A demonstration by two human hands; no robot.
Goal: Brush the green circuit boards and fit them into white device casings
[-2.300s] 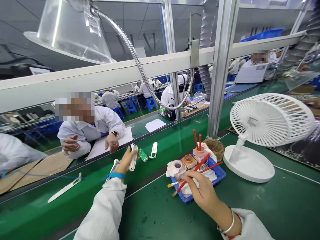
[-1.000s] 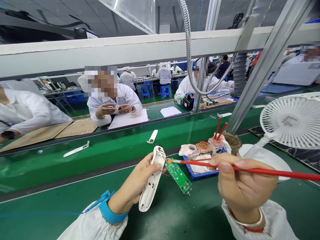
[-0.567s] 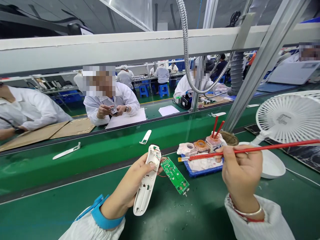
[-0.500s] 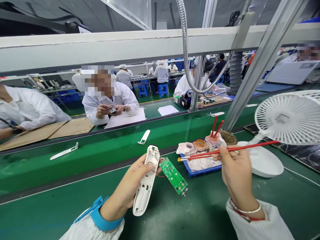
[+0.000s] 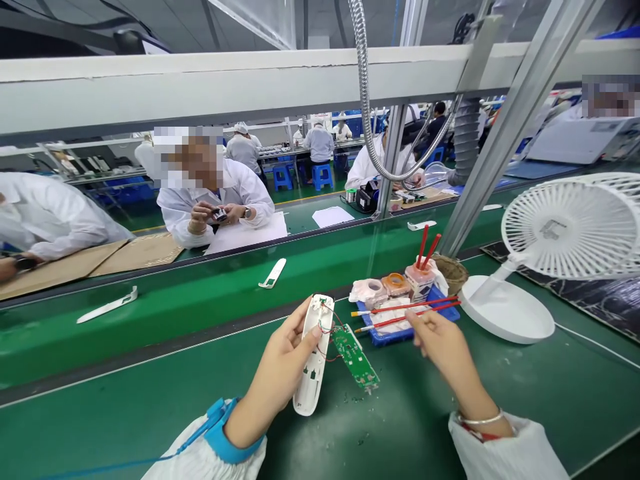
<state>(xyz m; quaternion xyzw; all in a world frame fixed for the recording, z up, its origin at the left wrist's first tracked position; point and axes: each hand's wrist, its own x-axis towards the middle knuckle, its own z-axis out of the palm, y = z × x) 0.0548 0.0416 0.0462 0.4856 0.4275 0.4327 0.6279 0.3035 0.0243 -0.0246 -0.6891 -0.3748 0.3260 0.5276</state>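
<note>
White plastic housing (image 5: 314, 360), long axis pointing away from the person, gripped by left hand (image 5: 280, 390), wired green circuit board (image 5: 354, 358) lying on the bench (image 5: 400, 427), right hand (image 5: 443, 350) fingers closed, empty, near blue tray (image 5: 380, 341).

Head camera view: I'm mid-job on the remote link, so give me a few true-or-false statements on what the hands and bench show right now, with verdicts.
1. The left hand holds a white plastic housing. True.
2. Thin wires run between the housing and a green circuit board. True.
3. The board is fitted inside the housing. False: it lies outside, beside the housing, on the green bench.
4. The white desk fan stands left of the blue tray. False: it stands to the tray's right.
5. Two red-handled brushes lie across the tray, near the right hand. True.
</note>
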